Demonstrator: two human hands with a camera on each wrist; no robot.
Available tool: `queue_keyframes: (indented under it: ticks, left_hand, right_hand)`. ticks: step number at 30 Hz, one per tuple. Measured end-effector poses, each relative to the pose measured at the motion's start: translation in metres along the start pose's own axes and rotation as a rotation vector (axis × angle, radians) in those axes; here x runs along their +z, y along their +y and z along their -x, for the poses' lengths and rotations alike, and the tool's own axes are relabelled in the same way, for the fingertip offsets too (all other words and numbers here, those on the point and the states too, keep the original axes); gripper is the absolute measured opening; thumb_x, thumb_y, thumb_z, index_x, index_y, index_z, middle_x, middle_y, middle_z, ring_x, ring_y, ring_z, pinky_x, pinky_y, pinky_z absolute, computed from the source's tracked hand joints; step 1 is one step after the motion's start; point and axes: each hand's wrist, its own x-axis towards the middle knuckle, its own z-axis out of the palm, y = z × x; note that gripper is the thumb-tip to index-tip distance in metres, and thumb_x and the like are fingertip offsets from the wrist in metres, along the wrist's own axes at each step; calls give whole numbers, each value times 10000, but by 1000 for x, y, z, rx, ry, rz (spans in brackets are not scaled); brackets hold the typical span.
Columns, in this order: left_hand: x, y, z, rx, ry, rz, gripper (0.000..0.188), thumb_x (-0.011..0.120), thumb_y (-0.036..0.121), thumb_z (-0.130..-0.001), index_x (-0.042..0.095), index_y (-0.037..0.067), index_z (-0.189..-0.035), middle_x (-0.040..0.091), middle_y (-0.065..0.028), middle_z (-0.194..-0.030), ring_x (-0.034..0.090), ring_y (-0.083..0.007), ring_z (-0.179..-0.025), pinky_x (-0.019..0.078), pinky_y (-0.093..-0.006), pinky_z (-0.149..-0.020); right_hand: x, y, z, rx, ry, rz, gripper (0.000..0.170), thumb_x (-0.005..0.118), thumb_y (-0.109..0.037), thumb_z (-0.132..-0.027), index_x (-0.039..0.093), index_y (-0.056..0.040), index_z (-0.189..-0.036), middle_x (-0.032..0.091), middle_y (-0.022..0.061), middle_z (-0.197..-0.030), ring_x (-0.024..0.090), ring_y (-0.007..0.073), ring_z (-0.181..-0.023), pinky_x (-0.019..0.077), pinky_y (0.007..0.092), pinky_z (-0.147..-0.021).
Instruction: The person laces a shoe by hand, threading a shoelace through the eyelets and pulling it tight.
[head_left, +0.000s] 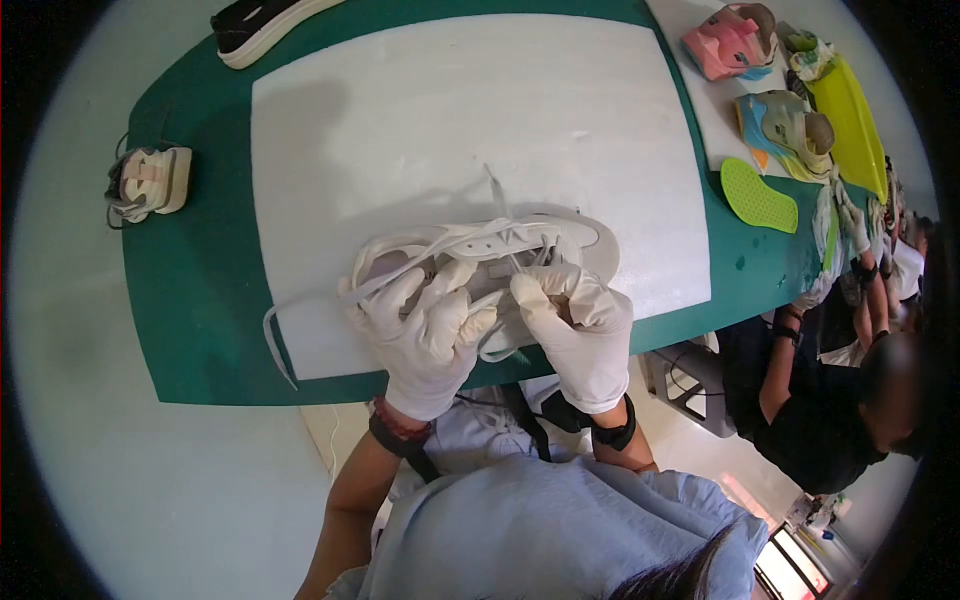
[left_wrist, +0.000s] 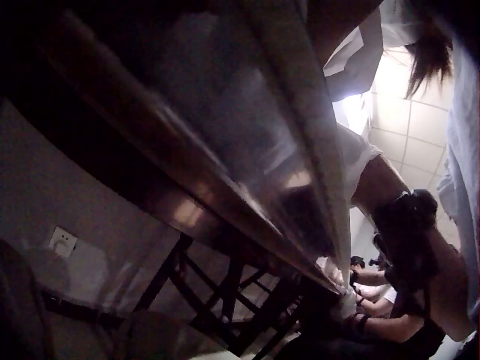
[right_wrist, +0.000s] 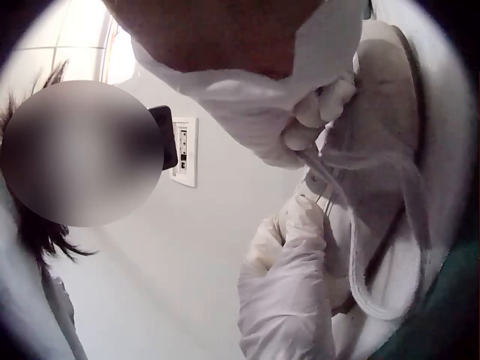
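A white lace-up shoe [head_left: 585, 240] lies on its side on the white sheet, toe to the right in the head view. My gloved left hand [head_left: 425, 330] grips the near side of its upper, by the lace holes. My gloved right hand [head_left: 580, 335] pinches the white shoelace [right_wrist: 352, 247], which loops down from its fingertips in the right wrist view. There the left hand [right_wrist: 289, 262] is close below, its fingertips at the upper. Another loose lace end [head_left: 275, 345] trails left over the sheet's edge. The left wrist view is dark and shows neither the shoe nor the left fingers.
The white sheet [head_left: 470, 110] covers the middle of a green table [head_left: 200, 310]. A small shoe [head_left: 150, 185] stands left, a black shoe [head_left: 265, 30] at the back. Coloured shoes [head_left: 730, 45] and a lime insole [head_left: 760, 197] lie right. Another person [head_left: 810, 430] sits at the right.
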Motion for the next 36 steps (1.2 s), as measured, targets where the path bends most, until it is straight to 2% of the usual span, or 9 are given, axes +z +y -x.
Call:
queue_keyframes:
  ticks: [3,6,9,12,20,27,30,32,36]
  left_hand:
    - [-3,2,-3,-10,39,31,386,627,491,-992,678,112,-1049,605,-63,-1221,473,-270,-1205,402,-452,-1045]
    - [-3,0,-1,13,25,20,370,661,470,-978,677,107,-1044,544,-88,-1261,472,-277,-1223,401,-461,-1054]
    - [3,3,-4,-53,89,30,325,618,505,-969,660,194,-881,694,80,-1142,491,-216,-1142,320,-595,-1041]
    - [-4,-4,3,31,-33,3,366,665,467,-976,679,108,-1041,559,-75,-1242,474,-279,-1219,395,-470,-1062]
    - [-3,-2,3,-13,0,25,374,680,471,-962,679,106,-1042,598,-68,-1196,473,-279,-1213,397,-463,-1055]
    - [0,-1,2,0,13,19,370,663,467,-970,680,108,-1059,671,-15,-1204,439,-263,-1224,361,-435,-1071]
    - [0,1,0,-34,25,32,282,681,453,-951,596,184,-940,724,61,-1180,504,-233,-1126,325,-553,-1032]
    - [1,0,1,-30,29,54,275,687,443,-950,597,183,-949,725,50,-1188,501,-242,-1117,340,-522,-1015]
    - [0,-2,0,4,35,34,268,685,432,-954,599,179,-958,725,41,-1200,494,-254,-1106,355,-485,-993]
  right_hand:
    - [2,-1,4,73,55,-285,69,756,-59,-933,727,-15,-890,691,-14,-769,595,47,-657,479,242,-573]
    - [-2,7,7,67,97,-257,55,760,-27,-918,719,-24,-880,664,-35,-764,543,32,-658,450,218,-592]
    - [-10,11,13,-10,59,-103,64,759,-1,-899,712,-31,-867,640,-55,-765,500,14,-666,419,196,-609]
    - [-14,10,19,-6,26,-72,91,750,16,-887,696,-36,-834,628,-66,-770,483,6,-669,402,193,-609]
    - [-21,14,27,-114,-24,115,185,756,37,-849,634,-65,-753,571,-53,-677,461,20,-624,397,215,-565]
    - [-24,18,30,-206,-83,200,240,786,20,-801,590,-93,-721,520,-11,-611,455,89,-527,414,251,-527]
    - [-22,20,32,-247,-136,233,214,774,17,-794,601,-94,-734,534,5,-620,473,117,-519,419,264,-528]
    - [-20,22,31,-269,-167,241,163,744,18,-809,634,-87,-750,559,7,-631,497,112,-529,412,272,-531]
    - [-20,10,26,-261,-251,373,172,769,-36,-778,616,-101,-736,566,16,-640,529,168,-527,434,286,-531]
